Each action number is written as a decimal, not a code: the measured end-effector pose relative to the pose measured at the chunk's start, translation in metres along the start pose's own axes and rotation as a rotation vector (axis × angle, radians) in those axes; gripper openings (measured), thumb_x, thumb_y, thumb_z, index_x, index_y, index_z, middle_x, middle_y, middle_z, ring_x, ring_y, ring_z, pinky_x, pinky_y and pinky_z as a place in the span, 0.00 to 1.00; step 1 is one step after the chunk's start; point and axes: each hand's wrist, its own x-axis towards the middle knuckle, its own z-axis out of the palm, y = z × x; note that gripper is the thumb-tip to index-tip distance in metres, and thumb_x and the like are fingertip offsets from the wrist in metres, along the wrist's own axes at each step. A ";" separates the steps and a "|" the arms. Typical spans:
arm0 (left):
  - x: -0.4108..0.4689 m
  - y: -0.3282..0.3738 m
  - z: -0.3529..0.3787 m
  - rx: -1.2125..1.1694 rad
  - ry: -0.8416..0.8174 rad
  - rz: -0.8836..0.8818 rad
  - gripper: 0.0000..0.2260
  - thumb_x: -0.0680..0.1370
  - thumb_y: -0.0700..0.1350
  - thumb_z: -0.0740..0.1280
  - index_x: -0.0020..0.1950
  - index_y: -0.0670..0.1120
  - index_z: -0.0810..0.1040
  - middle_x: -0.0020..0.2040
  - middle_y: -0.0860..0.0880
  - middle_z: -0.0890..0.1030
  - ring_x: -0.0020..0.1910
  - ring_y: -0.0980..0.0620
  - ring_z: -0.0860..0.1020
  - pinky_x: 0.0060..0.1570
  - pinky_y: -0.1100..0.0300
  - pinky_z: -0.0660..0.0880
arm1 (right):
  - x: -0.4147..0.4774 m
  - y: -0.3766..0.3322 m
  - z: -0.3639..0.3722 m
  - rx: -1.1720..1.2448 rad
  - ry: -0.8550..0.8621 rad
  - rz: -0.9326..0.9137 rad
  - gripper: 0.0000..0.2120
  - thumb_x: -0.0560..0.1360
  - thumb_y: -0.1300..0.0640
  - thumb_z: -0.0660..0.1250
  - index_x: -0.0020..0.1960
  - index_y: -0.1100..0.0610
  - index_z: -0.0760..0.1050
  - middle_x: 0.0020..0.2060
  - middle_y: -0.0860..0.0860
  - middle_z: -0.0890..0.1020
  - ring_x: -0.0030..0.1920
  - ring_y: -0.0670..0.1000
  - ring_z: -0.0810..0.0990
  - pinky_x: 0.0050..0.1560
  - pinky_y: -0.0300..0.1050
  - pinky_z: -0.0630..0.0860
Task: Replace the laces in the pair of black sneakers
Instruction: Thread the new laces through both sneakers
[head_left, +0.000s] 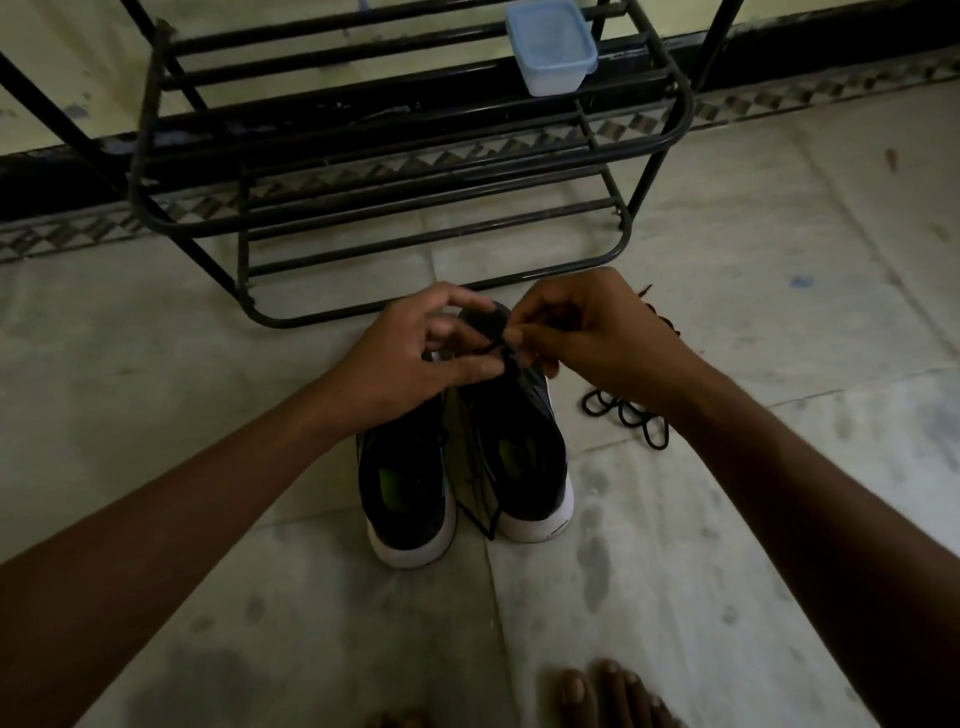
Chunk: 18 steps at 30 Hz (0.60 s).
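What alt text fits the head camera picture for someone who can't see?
A left hand and right hand hold a black lace over one black sneaker, the other sneaker beside it. A spare lace lies coiled to the right; behind, a metal rack holds a plastic box.

Black sneakers (462, 467) with white soles (green insoles inside), a black lace (626, 415), a black metal rack (395, 208), a pale blue container (550, 47), a grey tiled floor (727, 519).
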 end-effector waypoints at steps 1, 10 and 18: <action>0.001 -0.001 0.003 0.007 0.084 0.023 0.14 0.75 0.44 0.77 0.59 0.47 0.79 0.47 0.50 0.87 0.48 0.52 0.86 0.51 0.55 0.81 | 0.002 0.003 0.000 -0.027 0.036 0.013 0.03 0.78 0.57 0.71 0.50 0.55 0.82 0.36 0.48 0.85 0.35 0.46 0.84 0.39 0.39 0.81; -0.001 -0.012 0.009 -0.016 0.115 -0.051 0.13 0.76 0.42 0.76 0.58 0.47 0.78 0.45 0.49 0.87 0.45 0.50 0.87 0.48 0.53 0.84 | -0.003 0.017 0.010 -0.106 0.087 0.004 0.05 0.77 0.58 0.70 0.51 0.54 0.84 0.38 0.41 0.83 0.39 0.40 0.83 0.41 0.31 0.77; 0.001 -0.023 0.010 0.203 0.218 0.061 0.07 0.76 0.38 0.75 0.50 0.50 0.87 0.40 0.62 0.84 0.39 0.60 0.83 0.40 0.65 0.79 | -0.010 0.041 0.034 -0.012 0.157 0.144 0.14 0.71 0.55 0.76 0.52 0.50 0.74 0.48 0.45 0.80 0.48 0.43 0.81 0.46 0.45 0.83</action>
